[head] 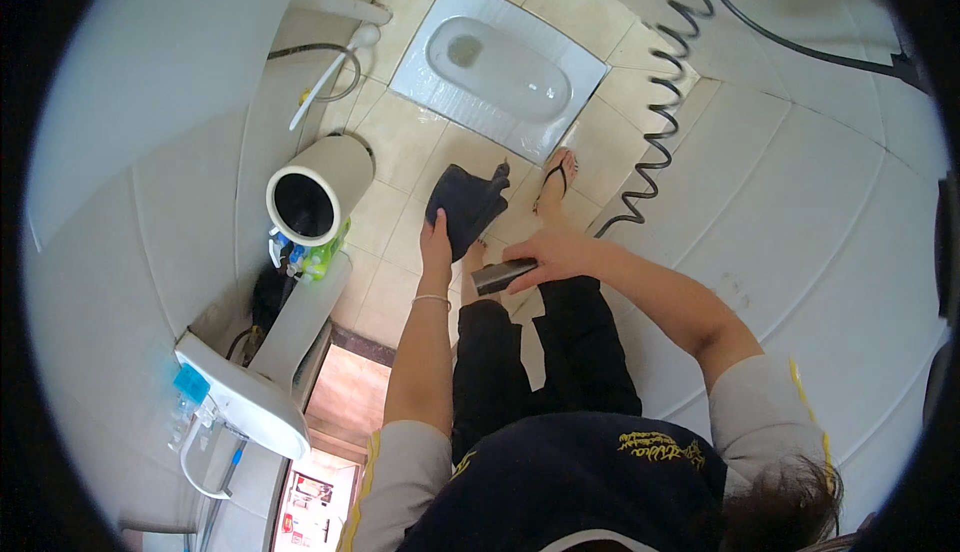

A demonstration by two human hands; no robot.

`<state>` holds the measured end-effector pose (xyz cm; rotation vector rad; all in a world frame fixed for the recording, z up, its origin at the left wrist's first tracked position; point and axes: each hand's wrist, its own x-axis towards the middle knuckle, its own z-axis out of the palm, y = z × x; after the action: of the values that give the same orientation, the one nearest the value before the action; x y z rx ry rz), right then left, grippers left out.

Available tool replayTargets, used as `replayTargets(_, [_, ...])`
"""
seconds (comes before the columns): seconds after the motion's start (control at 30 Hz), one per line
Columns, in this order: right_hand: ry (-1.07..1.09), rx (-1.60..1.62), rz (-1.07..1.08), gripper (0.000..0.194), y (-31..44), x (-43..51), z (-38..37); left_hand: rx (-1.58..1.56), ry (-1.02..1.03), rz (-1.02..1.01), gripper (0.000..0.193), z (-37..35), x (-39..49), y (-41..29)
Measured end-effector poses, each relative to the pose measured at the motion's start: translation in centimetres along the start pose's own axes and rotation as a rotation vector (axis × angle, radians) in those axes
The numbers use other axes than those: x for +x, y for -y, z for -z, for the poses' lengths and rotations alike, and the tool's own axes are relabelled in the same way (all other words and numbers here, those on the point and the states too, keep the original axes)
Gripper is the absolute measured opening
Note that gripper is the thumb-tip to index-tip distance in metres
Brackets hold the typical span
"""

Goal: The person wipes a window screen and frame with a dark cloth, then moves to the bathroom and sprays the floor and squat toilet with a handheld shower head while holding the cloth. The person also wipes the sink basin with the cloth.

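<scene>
My left hand (436, 240) grips a dark cloth (463, 207) by its near left edge, and the cloth hangs above the tiled floor. To the right of it, my right hand (551, 258) is closed around a dark grey, box-like object (501, 276), whose kind I cannot tell. A small gap separates that object from the cloth. A black coiled cord (649, 154) runs from near my right forearm up to the upper right; where it ends is hidden behind the arm.
A squat toilet (499, 64) lies in the floor ahead. On the left are a cream waste bin (352, 165), green and blue bottles (322, 255), a white washbasin (255, 409) on a pedestal and a hose with a white spray handle (319, 90). A doorway opens at the lower left.
</scene>
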<state>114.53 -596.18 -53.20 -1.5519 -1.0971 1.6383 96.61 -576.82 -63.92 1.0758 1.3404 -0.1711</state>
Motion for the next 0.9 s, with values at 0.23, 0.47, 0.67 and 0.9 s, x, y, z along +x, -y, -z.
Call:
replayTargets(0.23, [-0.234, 0.235, 0.048, 0.047, -1.7, -1.5, 5.0, -0.172, 0.142, 0.165, 0.083, -8.1, 4.4, -0.4])
replayTargets(0.47, [-0.285, 0.604, -0.192, 0.042, -5.7, -6.2, 6.0, -0.438, 0.013, 0.406, 0.075, -12.2, 4.1, -1.9])
replayTargets(0.67, [-0.301, 0.769, -0.172, 0.035, -6.7, -7.2, 5.2, -0.467, 0.284, 0.376, 0.038, -15.0, 2.7, -4.3])
replayTargets(0.9, [-0.312, 0.881, -0.129, 0.021, -3.8, -5.4, 4.9, -0.335, 0.199, 0.467, 0.034, -15.0, 5.2, -6.3])
